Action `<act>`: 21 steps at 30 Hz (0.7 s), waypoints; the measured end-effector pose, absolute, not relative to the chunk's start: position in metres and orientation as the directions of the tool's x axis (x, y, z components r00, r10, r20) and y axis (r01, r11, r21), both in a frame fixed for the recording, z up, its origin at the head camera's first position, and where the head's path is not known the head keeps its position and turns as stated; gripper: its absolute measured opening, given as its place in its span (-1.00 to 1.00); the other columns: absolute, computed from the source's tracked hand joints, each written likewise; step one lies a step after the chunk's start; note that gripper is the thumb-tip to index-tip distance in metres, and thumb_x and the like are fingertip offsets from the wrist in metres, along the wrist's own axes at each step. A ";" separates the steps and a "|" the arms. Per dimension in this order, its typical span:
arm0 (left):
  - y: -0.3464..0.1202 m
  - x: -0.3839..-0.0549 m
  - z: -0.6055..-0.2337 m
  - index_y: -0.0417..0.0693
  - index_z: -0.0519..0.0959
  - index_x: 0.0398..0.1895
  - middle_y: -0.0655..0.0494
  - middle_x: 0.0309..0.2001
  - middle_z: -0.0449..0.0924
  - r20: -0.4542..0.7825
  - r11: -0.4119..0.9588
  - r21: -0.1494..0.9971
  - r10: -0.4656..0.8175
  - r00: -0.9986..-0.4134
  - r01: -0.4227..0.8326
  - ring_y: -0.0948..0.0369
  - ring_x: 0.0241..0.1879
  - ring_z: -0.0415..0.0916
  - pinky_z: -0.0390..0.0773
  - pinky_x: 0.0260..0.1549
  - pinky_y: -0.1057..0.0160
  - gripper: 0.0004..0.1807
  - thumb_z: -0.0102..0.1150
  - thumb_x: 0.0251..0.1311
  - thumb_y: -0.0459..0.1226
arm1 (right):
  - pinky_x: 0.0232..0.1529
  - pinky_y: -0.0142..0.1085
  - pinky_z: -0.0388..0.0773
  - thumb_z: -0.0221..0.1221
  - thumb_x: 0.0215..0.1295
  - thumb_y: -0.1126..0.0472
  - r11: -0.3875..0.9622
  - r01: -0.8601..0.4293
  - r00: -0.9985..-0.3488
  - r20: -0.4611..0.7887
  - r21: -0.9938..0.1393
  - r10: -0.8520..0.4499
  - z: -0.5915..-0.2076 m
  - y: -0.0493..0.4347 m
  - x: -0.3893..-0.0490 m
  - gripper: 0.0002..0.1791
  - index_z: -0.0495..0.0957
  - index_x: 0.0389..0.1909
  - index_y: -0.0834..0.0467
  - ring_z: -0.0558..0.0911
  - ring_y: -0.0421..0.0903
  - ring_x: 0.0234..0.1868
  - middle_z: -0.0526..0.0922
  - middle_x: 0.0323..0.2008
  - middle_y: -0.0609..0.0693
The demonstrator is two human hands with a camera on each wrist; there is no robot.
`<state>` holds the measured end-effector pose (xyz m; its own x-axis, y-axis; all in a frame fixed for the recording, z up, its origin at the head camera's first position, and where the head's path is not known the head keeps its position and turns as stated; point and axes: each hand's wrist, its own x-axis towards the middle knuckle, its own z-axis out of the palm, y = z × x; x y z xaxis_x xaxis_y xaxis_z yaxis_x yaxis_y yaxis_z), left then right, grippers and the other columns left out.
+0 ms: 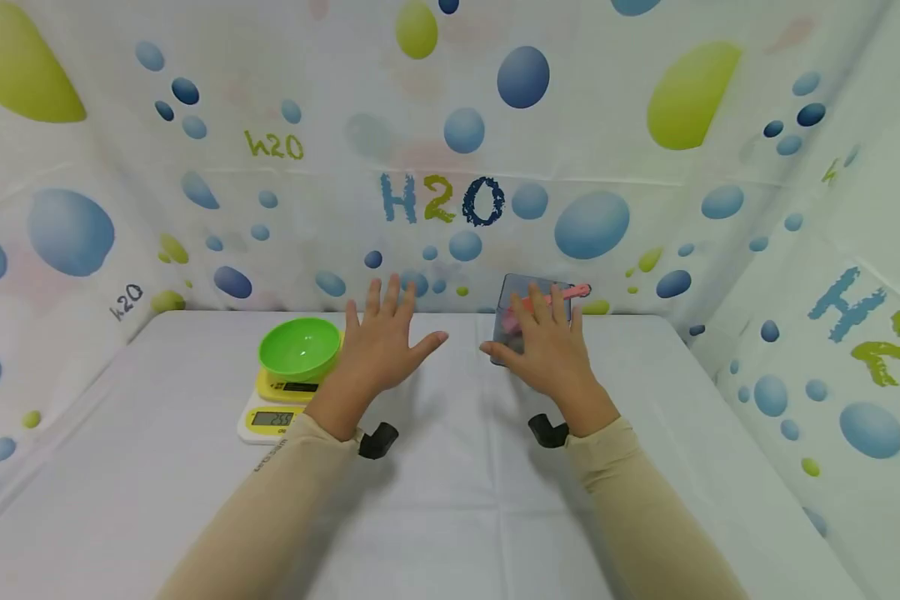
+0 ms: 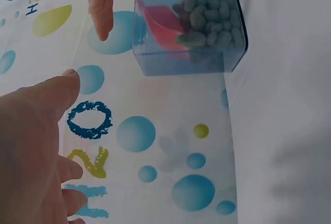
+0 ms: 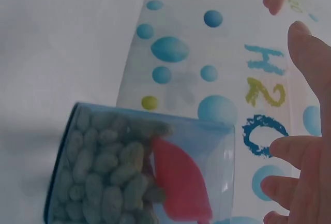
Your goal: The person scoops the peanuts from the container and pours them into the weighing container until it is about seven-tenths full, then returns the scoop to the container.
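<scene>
“H2O” lettering (image 1: 439, 200) spans the patterned backdrop (image 1: 330, 208), repeated at right and in smaller script at left, while a yellow-and-white scale's (image 1: 277, 396) display (image 1: 272, 418) shows what looks like 255 and the left sleeve (image 1: 270, 508) carries illegible print (image 1: 272, 455).

Forward-down head view, box (image 2: 160, 64) closer in both wrist views.

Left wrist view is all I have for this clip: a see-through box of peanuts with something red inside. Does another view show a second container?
Observer: Yes, the head view shows a green bowl.
Operator: What is it standing on?
Observer: A yellow-and-white scale.
Operator: I only catch the right hand's fingertips. Is it gripping anything?
Observer: No, the right hand is open with fingers spread.
</scene>
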<state>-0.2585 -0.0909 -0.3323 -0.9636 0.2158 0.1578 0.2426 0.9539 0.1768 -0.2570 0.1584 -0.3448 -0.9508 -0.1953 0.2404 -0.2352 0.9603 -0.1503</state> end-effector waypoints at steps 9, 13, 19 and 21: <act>-0.060 -0.281 -0.346 0.02 -0.09 0.60 -0.01 0.60 -0.23 0.166 0.822 0.476 0.265 -0.950 0.313 -0.01 0.58 -0.27 -0.07 0.47 -0.21 -0.03 -0.19 0.31 0.36 | 0.49 0.23 -0.11 0.06 0.29 -0.38 0.944 -0.309 -0.916 0.302 -0.117 -0.263 -0.324 0.191 -0.277 -0.04 0.15 0.50 0.17 -0.06 0.28 0.55 0.06 0.53 0.20; -0.040 -0.290 -0.356 0.13 -0.07 0.60 0.09 0.60 -0.19 0.157 0.709 0.634 0.273 -0.949 0.308 0.05 0.57 -0.18 0.04 0.46 -0.14 -0.10 -0.12 0.33 0.30 | 0.50 0.13 0.02 0.12 0.37 -0.20 0.925 -0.346 -0.903 0.324 -0.158 -0.283 -0.316 0.212 -0.290 -0.19 0.23 0.46 0.22 0.07 0.25 0.52 0.19 0.48 0.21; -0.011 -0.301 -0.369 0.22 0.03 0.58 0.08 0.59 -0.11 0.196 0.609 0.710 0.312 -0.930 0.354 0.04 0.56 -0.10 0.07 0.45 -0.15 -0.24 -0.04 0.39 0.16 | 0.47 0.09 0.12 0.15 0.40 0.01 0.920 -0.358 -0.902 0.314 -0.158 -0.297 -0.316 0.236 -0.306 -0.39 0.38 0.35 0.26 0.20 0.22 0.46 0.33 0.41 0.21; -0.003 -0.303 -0.372 0.22 0.08 0.56 0.05 0.59 -0.11 0.204 0.601 0.704 0.339 -0.918 0.378 0.02 0.55 -0.08 0.09 0.44 -0.15 -0.27 -0.03 0.41 0.13 | 0.47 0.08 0.12 0.13 0.41 0.03 0.925 -0.353 -0.907 0.295 -0.142 -0.300 -0.318 0.239 -0.311 -0.41 0.40 0.34 0.27 0.21 0.22 0.46 0.34 0.40 0.21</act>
<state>-0.3035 -0.0032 -0.3717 -0.9184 0.3388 0.2042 0.3782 0.6008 0.7042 -0.3107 0.2393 -0.3176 -0.9070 -0.3004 0.2953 -0.3526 0.9249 -0.1420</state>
